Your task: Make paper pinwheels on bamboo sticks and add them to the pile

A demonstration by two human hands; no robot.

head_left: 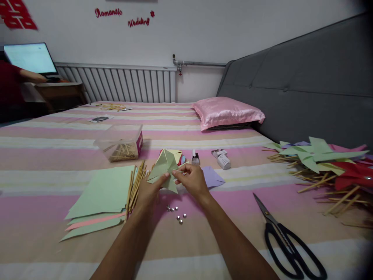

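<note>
Centrally, both hands are holding a folded pale green paper piece (163, 171) just above the striped bed (43, 233), the left hand (149, 191) pinching its lower edge with closed fingers and the right hand (192, 179) gripping its right corner. Just beside the paper piece, wooden sticks (135, 186) are leaning on a stack of green sheets (101, 194), while small metal pins (176, 213) are lying right below it. Black scissors (287, 241) are lying well apart from it, and finished pinwheels (326, 163) are piling up beyond those.
</note>
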